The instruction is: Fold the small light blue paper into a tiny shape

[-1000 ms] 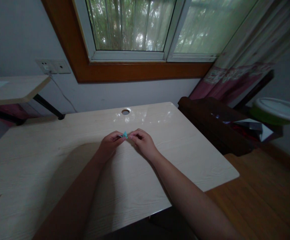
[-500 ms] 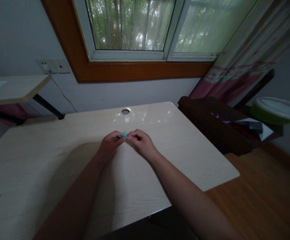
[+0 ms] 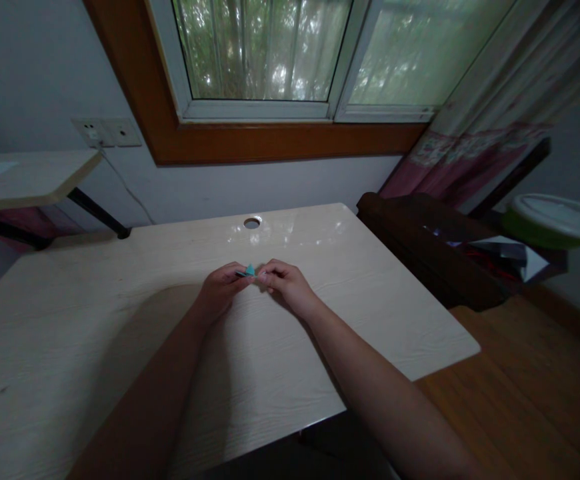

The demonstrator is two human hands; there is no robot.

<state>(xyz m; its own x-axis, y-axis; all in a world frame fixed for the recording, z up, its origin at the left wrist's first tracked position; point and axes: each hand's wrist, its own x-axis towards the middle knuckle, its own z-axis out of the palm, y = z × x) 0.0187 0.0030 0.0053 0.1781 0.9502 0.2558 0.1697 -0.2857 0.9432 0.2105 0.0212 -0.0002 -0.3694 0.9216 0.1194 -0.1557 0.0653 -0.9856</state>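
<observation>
A small teal piece with a pointed tip (image 3: 250, 270), which looks like folded paper, is held just above the table (image 3: 280, 373). My left hand (image 3: 219, 285) is closed on its left side, thumb in front and fingers behind. From the other side my right hand (image 3: 286, 283) pinches at its right end, thumb against index finger. The fingertips almost meet, and they cover most of the piece, so its full shape is hidden.
A round cable hole (image 3: 252, 223) lies near the table's back edge. At the left stands a raised shelf (image 3: 35, 180) on black legs. Right of the table are a dark wooden piece of furniture (image 3: 420, 240) and a green tub with a white lid (image 3: 560, 217).
My right fingertips have shifted slightly and cover more of the piece's right end. My left hand keeps its hold, and the teal tip has turned a little.
</observation>
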